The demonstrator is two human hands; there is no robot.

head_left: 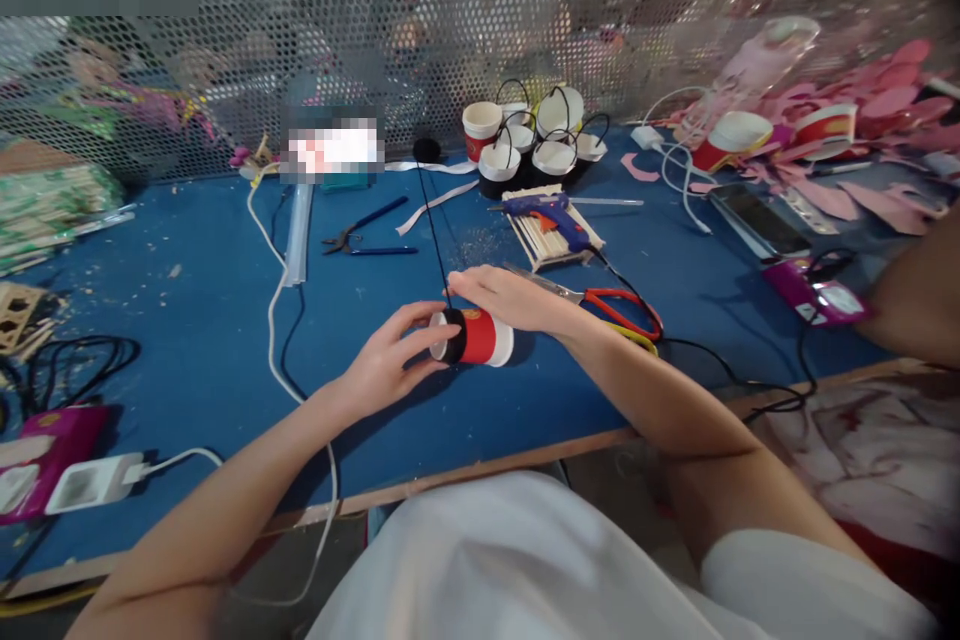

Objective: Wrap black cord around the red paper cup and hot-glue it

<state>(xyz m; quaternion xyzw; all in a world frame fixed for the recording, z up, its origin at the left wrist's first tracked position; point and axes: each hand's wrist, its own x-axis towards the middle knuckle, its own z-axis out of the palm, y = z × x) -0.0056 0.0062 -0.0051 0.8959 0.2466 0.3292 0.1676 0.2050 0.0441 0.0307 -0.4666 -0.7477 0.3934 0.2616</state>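
A red paper cup with a black band near its base lies on its side on the blue table. My left hand grips its base end with the fingertips. My right hand rests across the top of the cup and pinches a thin black cord that runs back across the table to a black spool by the mesh wall.
Red-handled scissors lie just right of my right hand. A blue glue gun rests on wooden sticks behind. Finished cups with black handles stand at the back. Pliers, cables, a phone and pink cutouts surround. Another person's arm is at right.
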